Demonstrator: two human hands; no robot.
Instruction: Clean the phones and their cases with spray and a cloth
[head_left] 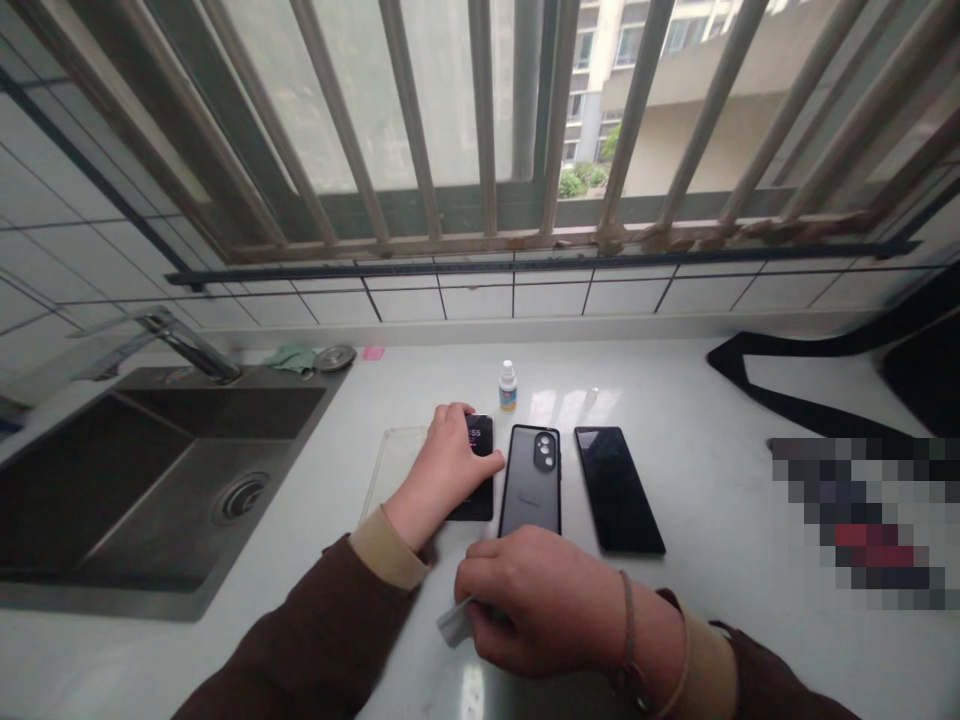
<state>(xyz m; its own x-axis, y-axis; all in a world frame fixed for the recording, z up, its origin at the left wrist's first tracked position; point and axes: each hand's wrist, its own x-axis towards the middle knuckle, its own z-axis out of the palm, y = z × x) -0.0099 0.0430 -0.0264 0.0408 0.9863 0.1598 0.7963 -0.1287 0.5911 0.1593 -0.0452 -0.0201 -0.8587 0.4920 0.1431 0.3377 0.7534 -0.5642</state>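
Observation:
My left hand [442,460] spans a phone [480,500] lying on the counter, with the thumb at its right edge and the fingers over its upper left side. The phone's screen is lit with a clock, partly covered by the hand. My right hand [532,600] is closed round a small grey cloth [455,625], whose end sticks out to the left. Beyond that hand lies a dark phone case [529,490] with a camera cutout, its lower end hidden. A clear phone case [390,460] is partly under my left forearm. To the right is a black phone [619,490], screen dark.
A small white-capped bottle [508,388] stands behind the phones. At left is a sink [255,430] with a faucet [191,345], a green cloth [291,359] and a metal drain cover [334,358]. A black strap [780,345] lies at right, near a pixelated patch.

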